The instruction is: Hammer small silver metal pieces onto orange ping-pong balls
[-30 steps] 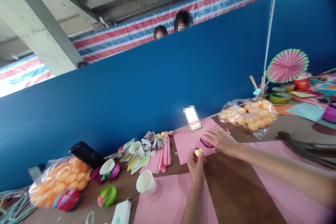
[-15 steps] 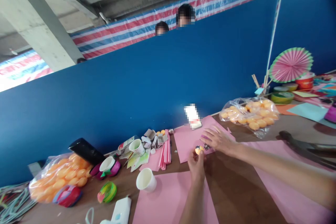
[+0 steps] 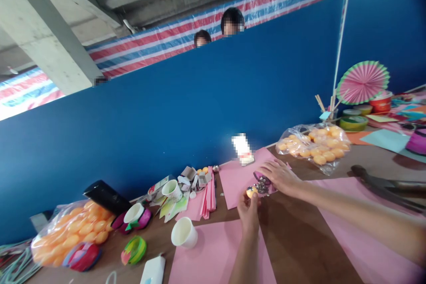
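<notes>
My left hand (image 3: 249, 211) grips an orange ping-pong ball (image 3: 252, 192) between thumb and fingers. Dark, shiny silvery bits cover part of the ball's top. Right beside it, a small heap of silvery pieces (image 3: 262, 185) rests at the lower right of a pink paper sheet (image 3: 231, 184). My right hand (image 3: 278, 176) reaches over that heap, fingers stretched out and palm down; what lies beneath the palm is hidden. A dark curved edge shows under its fingertips, too small to name. Behind the hands, a lit phone (image 3: 244, 151) leans on the blue partition.
Bags of orange balls (image 3: 328, 144) stand right and left. A white paper cup (image 3: 184, 233) sits on a nearer pink sheet (image 3: 213, 257). Tape rolls (image 3: 133, 250), folded pink strips (image 3: 209, 195) and a black object (image 3: 106, 197) lie left. A dark curved tool (image 3: 382, 186) lies right.
My right hand has shifted slightly right, so more of the silvery heap shows. My left hand still holds the ball, almost in place. The view has shifted a little.
</notes>
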Available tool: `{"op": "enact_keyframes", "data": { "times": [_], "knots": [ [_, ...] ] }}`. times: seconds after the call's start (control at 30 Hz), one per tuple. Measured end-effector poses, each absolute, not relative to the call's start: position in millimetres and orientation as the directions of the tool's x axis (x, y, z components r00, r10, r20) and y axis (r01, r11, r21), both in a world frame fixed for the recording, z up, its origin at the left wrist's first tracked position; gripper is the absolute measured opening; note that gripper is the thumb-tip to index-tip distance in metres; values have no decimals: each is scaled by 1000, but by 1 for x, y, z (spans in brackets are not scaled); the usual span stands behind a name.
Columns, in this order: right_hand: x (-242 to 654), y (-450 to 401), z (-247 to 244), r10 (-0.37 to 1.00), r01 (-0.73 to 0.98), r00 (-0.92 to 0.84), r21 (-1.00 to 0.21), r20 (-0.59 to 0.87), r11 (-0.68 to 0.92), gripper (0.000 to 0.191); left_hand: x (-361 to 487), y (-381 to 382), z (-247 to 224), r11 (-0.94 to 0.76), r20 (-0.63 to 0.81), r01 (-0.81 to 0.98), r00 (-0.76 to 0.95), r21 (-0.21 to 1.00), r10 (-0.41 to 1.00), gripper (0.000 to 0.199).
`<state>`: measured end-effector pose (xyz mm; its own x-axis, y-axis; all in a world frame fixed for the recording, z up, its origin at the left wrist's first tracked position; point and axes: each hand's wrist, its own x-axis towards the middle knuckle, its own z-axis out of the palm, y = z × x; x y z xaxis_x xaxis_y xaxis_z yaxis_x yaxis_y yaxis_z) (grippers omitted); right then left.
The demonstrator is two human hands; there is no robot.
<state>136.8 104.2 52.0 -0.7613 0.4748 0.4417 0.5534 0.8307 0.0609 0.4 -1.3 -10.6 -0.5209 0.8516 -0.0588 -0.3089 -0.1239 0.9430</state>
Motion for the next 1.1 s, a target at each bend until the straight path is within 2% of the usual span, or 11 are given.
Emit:
{"op": "enact_keyframes", "data": {
  "times": [0.1, 0.23, 0.4, 0.47, 0.57, 0.67, 0.8, 0.9, 1.1],
  "knots": [
    [140, 107, 50, 554, 588, -708, -70, 438, 806, 59, -1, -1, -11, -127, -56, -315, -513, 941, 856, 43],
    [145, 113, 49, 644, 590, -628, -273, 436, 760, 54, 0, -1, -6, -108, -89, -339, -516, 934, 852, 46],
    [154, 123, 45, 731, 503, -476, -529, 489, 683, 55, 5, -6, 5, -114, -89, -328, -545, 938, 833, 45],
    [157, 124, 41, 750, 458, -420, -595, 510, 661, 56, 6, -5, 5, -119, -77, -314, -547, 942, 834, 44],
    [165, 121, 37, 745, 429, -391, -609, 540, 667, 57, 8, -1, 0, -130, -100, -333, -593, 934, 799, 48],
    [177, 116, 37, 701, 424, -409, -559, 584, 713, 57, 8, 3, -5, -144, -124, -362, -623, 921, 772, 54],
    [198, 117, 36, 685, 485, -405, -493, 606, 723, 58, 5, 0, -5, -142, -104, -358, -586, 923, 804, 53],
    [214, 126, 27, 730, 551, -329, -507, 598, 663, 55, 3, -4, -2, -129, -86, -341, -550, 931, 831, 50],
    [232, 145, 2, 872, 623, -108, -651, 477, 433, 57, 2, -6, -2, -132, -75, -338, -534, 932, 842, 46]
  ]
}}
